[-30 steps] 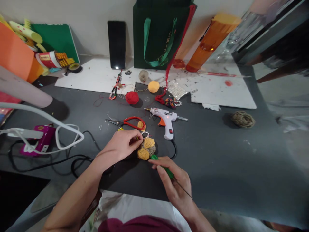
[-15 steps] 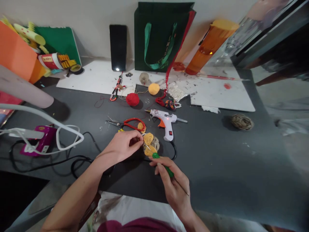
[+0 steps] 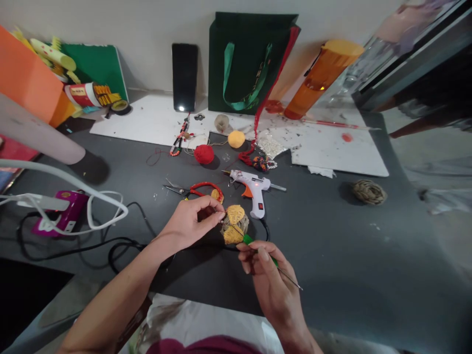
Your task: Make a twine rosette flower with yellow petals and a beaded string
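My left hand pinches the edge of a small crochet piece of yellow leaf shapes on a tan base, held just above the dark grey table. My right hand is closed on a green-handled crochet hook, whose metal tip pokes into the crochet piece and whose other metal end sticks out to the right. A white glue gun lies right behind the piece. Red-handled scissors lie beside my left fingers.
Red and yellow yarn balls, beads and a white board lie further back. A green bag, a phone and an orange cylinder lean at the wall. A twine ball sits right; cables and a purple device left.
The crochet piece has been turned and shifted slightly right between my hands. My right hand has moved a little with the hook. The view has tilted down slightly.
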`<state>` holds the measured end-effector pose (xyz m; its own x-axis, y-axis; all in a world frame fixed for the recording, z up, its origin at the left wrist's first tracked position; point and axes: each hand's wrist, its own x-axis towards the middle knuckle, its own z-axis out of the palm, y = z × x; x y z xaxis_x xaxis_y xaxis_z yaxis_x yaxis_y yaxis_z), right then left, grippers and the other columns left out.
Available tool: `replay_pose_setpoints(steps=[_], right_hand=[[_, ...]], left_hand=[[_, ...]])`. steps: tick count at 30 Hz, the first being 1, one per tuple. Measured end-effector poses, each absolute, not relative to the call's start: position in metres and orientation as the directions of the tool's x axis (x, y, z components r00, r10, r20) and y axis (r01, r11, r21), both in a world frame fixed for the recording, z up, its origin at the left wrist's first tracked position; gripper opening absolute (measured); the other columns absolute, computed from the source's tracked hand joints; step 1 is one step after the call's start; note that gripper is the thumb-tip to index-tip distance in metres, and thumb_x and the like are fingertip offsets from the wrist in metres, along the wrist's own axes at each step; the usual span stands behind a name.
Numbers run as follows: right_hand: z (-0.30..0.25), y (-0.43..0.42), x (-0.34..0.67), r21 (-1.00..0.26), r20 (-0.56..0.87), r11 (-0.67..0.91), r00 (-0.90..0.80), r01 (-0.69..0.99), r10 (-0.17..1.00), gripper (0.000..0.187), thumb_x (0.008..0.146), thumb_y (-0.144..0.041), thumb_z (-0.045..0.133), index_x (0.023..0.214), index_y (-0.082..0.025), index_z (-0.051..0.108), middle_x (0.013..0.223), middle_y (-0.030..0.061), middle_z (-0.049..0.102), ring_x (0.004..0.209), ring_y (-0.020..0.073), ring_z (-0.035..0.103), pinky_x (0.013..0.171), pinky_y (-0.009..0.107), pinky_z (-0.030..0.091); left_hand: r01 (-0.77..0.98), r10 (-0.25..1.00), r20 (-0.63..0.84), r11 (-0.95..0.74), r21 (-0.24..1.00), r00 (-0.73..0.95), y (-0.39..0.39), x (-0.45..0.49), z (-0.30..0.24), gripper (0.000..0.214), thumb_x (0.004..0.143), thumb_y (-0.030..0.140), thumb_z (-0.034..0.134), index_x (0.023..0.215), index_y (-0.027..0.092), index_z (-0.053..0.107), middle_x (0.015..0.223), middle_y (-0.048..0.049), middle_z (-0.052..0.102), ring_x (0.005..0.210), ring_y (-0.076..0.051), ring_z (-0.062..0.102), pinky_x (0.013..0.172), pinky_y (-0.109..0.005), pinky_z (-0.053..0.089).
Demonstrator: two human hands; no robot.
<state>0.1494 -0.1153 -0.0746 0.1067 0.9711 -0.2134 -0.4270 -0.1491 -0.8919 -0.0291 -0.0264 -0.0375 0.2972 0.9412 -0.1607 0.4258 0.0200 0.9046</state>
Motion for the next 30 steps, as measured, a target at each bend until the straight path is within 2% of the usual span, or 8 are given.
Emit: replay_pose_setpoints(steps=[7, 13, 16, 20, 30], right_hand=[[-0.0752, -0.1144, 0.1509, -0.826, -0.296, -0.216, 0.074, -0.521, 0.952, 0.014, 0.084, -0.038, 0.069, 0.082, -0.024, 0.072, 0.077, 0.0057, 0.077, 0.06, 0.0144, 0.065, 0.051, 0.023, 0.048], [-0.0747, -0.1143, 0.1485, -0.752, -0.405, -0.285, 0.075, -0.595, 0.911, 0.019, 0.076, -0.041, 0.077, 0.079, -0.023, 0.072, 0.073, 0.0046, 0.075, 0.059, 0.0144, 0.063, 0.05, 0.024, 0.044], [-0.0745, -0.1142, 0.1467, -0.702, -0.461, -0.312, 0.075, -0.64, 0.884, 0.022, 0.073, -0.041, 0.08, 0.084, -0.024, 0.072, 0.072, 0.0034, 0.074, 0.061, 0.0148, 0.062, 0.054, 0.026, 0.045], [-0.075, -0.1153, 0.1464, -0.688, -0.464, -0.308, 0.072, -0.657, 0.883, 0.023, 0.074, -0.039, 0.079, 0.091, -0.025, 0.071, 0.073, 0.0023, 0.072, 0.06, 0.0142, 0.061, 0.056, 0.027, 0.045], [-0.0765, -0.1162, 0.1451, -0.75, -0.41, -0.259, 0.119, -0.609, 0.904, 0.021, 0.076, -0.04, 0.078, 0.089, -0.026, 0.071, 0.076, 0.0019, 0.074, 0.06, 0.0131, 0.061, 0.058, 0.027, 0.046]], left_hand=[[0.385, 0.929, -0.185, 0.05, 0.922, 0.322, -0.0268, -0.0267, -0.0385, 0.01, 0.081, 0.025, 0.058, 0.081, 0.018, 0.066, 0.072, 0.0002, 0.069, 0.064, -0.012, 0.059, 0.062, -0.023, 0.046], [0.328, 0.902, -0.261, 0.146, 0.933, 0.343, -0.0236, -0.0285, -0.0374, 0.013, 0.077, 0.028, 0.06, 0.08, 0.016, 0.066, 0.065, 0.0022, 0.06, 0.059, -0.01, 0.051, 0.057, -0.022, 0.039], [0.257, 0.879, -0.308, 0.222, 0.94, 0.366, -0.0222, -0.0283, -0.0363, 0.015, 0.075, 0.029, 0.062, 0.08, 0.015, 0.065, 0.061, 0.0038, 0.055, 0.056, -0.009, 0.048, 0.055, -0.022, 0.037], [0.187, 0.863, -0.336, 0.285, 0.94, 0.377, -0.0222, -0.0276, -0.0354, 0.014, 0.072, 0.028, 0.064, 0.078, 0.015, 0.064, 0.061, 0.0042, 0.054, 0.056, -0.009, 0.048, 0.055, -0.022, 0.037], [0.193, 0.858, -0.403, 0.357, 0.914, 0.318, -0.0222, -0.0255, -0.0334, 0.011, 0.068, 0.023, 0.067, 0.075, 0.014, 0.069, 0.06, 0.0025, 0.058, 0.057, -0.01, 0.048, 0.057, -0.023, 0.036]])
